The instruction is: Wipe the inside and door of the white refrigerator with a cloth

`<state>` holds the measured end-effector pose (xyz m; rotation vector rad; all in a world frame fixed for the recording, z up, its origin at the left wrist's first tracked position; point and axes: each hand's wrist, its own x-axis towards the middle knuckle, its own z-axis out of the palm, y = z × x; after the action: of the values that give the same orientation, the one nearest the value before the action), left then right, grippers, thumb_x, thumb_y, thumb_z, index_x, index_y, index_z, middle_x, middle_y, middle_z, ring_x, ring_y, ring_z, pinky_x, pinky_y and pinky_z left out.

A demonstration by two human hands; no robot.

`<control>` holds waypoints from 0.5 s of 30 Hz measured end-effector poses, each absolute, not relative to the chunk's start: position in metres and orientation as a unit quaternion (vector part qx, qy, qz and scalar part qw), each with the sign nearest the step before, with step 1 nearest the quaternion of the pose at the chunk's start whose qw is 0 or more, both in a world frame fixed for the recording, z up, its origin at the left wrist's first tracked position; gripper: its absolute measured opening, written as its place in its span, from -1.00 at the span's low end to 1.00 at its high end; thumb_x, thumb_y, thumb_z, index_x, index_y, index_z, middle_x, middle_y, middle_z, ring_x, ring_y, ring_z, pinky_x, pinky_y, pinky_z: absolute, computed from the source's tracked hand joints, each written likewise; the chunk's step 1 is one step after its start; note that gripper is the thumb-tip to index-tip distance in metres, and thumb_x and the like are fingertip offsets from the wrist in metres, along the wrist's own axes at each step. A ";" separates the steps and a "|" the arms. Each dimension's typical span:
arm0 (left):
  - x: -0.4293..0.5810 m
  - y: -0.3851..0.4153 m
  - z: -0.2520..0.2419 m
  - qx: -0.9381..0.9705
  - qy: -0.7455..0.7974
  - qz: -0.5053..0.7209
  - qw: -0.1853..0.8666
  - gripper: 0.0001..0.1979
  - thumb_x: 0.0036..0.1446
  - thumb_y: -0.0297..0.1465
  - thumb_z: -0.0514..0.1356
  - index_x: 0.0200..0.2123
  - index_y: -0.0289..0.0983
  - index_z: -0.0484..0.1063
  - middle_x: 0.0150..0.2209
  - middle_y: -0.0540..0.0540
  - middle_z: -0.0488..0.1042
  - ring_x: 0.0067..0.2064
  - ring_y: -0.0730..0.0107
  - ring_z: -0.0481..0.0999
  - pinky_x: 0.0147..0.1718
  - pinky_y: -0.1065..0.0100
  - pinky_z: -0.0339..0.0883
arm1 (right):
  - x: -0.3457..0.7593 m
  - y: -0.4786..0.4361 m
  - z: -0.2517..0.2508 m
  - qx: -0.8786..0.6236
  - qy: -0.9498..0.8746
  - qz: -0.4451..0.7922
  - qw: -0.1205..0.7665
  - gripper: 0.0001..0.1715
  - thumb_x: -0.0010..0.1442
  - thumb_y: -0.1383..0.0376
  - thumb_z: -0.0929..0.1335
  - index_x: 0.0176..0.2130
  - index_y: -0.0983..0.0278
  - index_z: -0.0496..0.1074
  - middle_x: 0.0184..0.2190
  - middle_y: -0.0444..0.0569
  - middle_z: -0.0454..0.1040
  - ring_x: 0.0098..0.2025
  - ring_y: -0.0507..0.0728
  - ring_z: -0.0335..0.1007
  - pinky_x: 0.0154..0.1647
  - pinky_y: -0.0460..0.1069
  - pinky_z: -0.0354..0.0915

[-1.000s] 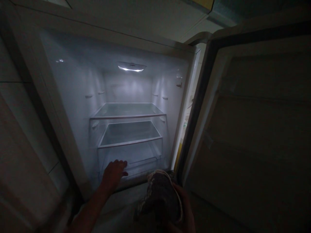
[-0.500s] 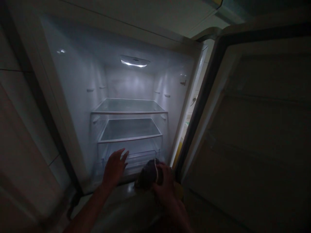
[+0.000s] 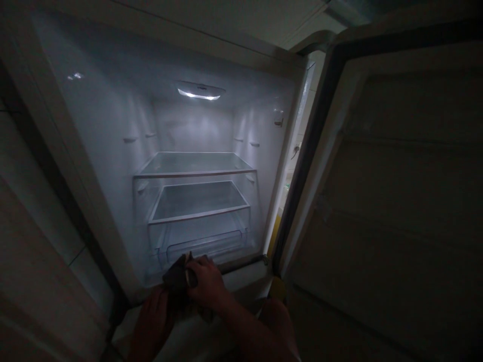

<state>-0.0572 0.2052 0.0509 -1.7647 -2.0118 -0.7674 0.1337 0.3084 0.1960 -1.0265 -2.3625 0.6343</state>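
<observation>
A dark cloth [image 3: 177, 276] with a pale edge is bunched up at the lower front of the open fridge [image 3: 124, 261]. My right hand [image 3: 207, 281] is closed around it, pressing it near the front bottom edge. My left hand [image 3: 154, 309] is just below and left of the cloth, fingers stretched toward it and holding nothing that I can see. Dim light hides whether those fingers touch the cloth. Behind the hands is a clear drawer [image 3: 206, 244] at the bottom of the fridge.
Two glass shelves, an upper one [image 3: 196, 163] and a lower one [image 3: 199, 198], span the lit interior below a ceiling lamp [image 3: 199, 93]. The fridge door [image 3: 396, 191] stands open on the right. A tiled wall [image 3: 64, 236] is close on the left.
My right hand has moved left with the cloth, along the fridge's front edge. My left hand has dropped down and left from in front of the drawer. The view has shifted slightly.
</observation>
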 end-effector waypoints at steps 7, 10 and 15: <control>-0.047 0.202 0.077 -0.629 -0.693 -0.319 0.150 -0.62 0.39 -0.35 0.00 0.06 -0.17 0.57 0.08 -0.22 0.67 0.14 -0.02 0.63 0.22 -0.02 0.47 | 0.267 0.295 0.194 -0.538 -0.798 0.049 0.269 0.05 -0.01 0.62 0.36 0.37 0.01 0.43 0.41 0.06 0.34 0.41 0.45 0.26 0.38 0.34 0.29; -0.016 0.211 0.091 -0.624 -0.681 -0.376 0.079 -0.63 0.39 -0.34 0.00 -0.01 -0.14 0.60 0.04 -0.19 0.69 0.12 -0.01 0.63 0.21 -0.05 0.47 | 0.324 0.284 0.217 -0.484 -0.790 -0.096 0.364 0.03 0.19 0.58 0.32 0.46 -0.20 0.29 0.52 -0.12 0.18 0.54 0.46 0.04 0.47 0.44 0.10; 0.096 0.259 0.163 -0.621 -0.572 -0.478 -0.241 -0.57 0.47 -0.09 0.00 0.09 -0.12 0.57 0.14 -0.21 0.64 0.18 0.04 0.63 0.25 -0.04 0.47 | 0.341 0.313 0.282 -0.515 -0.757 -0.169 0.365 -0.16 0.35 0.49 0.31 0.46 -0.11 0.32 0.56 -0.08 0.13 0.51 0.48 0.09 0.48 0.52 -0.05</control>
<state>0.0958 0.2588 0.1626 -2.3210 -2.1407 -1.7891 0.3410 0.3131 0.2823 -1.3247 -1.9456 -0.4335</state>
